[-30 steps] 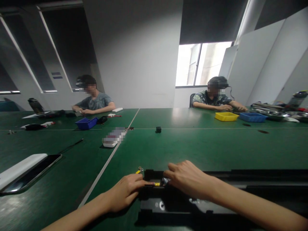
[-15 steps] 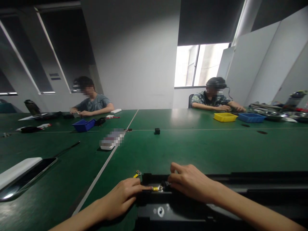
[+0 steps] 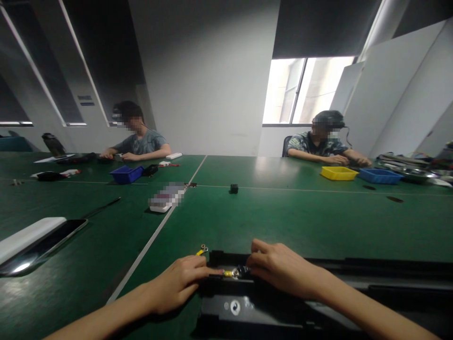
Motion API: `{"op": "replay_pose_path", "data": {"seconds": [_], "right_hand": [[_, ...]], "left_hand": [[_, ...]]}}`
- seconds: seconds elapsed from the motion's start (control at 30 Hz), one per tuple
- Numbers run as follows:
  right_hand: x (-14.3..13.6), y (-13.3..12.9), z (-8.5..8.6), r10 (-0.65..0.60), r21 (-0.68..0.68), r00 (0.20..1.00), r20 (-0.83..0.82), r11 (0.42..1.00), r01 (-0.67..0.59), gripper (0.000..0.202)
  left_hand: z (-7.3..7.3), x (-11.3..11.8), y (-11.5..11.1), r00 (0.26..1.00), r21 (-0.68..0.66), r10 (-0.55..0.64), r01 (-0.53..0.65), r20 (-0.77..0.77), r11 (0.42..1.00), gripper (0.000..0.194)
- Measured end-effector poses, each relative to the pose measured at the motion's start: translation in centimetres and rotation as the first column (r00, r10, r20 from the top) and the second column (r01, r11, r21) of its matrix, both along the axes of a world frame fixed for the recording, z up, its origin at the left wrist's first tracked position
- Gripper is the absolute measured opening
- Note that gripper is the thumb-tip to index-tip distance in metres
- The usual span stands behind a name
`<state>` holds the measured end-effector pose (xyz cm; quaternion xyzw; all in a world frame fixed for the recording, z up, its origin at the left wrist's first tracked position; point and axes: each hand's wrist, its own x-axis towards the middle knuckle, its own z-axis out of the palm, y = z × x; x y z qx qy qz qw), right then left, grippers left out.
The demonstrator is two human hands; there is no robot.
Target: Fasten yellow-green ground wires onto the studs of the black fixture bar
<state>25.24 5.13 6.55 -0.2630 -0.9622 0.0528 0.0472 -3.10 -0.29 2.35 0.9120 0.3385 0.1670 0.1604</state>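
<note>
My left hand [image 3: 184,281] lies at the left end of a long black metal housing [image 3: 215,311]. Its index finger stretches right and its tip presses on a ring terminal with a yellow sleeve [image 3: 228,273]. My right hand [image 3: 279,267] bends over the housing, thumb and fingers closed at a small dark part [image 3: 243,270] beside the terminal's ring. Its fingertips are partly hidden, so the part's kind is unclear. Behind my left hand, a second yellow-sleeved ring terminal [image 3: 201,251] sticks up past the housing's corner.
A small black cube [image 3: 234,189] stands on the green table [image 3: 283,212]. To the left lie a phone [image 3: 67,236] and a white device [image 3: 164,200]. Farther off are a dark blue bin [image 3: 126,174], a yellow bin [image 3: 339,174] and a blue bin [image 3: 380,176]. Two people sit across.
The camera view has shifted slightly, so the far table and the people sit a little higher and to the right. Both hands keep nearly the same pose at the ring terminal.
</note>
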Motion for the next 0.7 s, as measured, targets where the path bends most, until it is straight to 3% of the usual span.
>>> {"op": "replay_pose_path", "data": {"seconds": [0.33, 0.53, 0.7], "right_hand": [[-0.5, -0.5, -0.3, -0.042, 0.0, 0.999, -0.033, 0.999, 0.042, 0.014], [-1.1, -1.1, -0.5, -0.202, -0.105, 0.977, -0.06, 0.975, 0.195, 0.013], [-1.6, -1.5, -0.4, -0.274, -0.113, 0.961, -0.03, 0.957, 0.269, 0.013]], "left_hand": [[0.4, 0.3, -0.2, 1.0, 0.002, 0.008, -0.008, 0.002, 1.0, 0.054], [0.0, 0.1, -0.2, 1.0, -0.011, 0.022, -0.022, -0.012, 1.0, 0.056], [0.0, 0.2, -0.2, 1.0, 0.006, 0.018, -0.018, -0.013, 1.0, 0.054]]}}
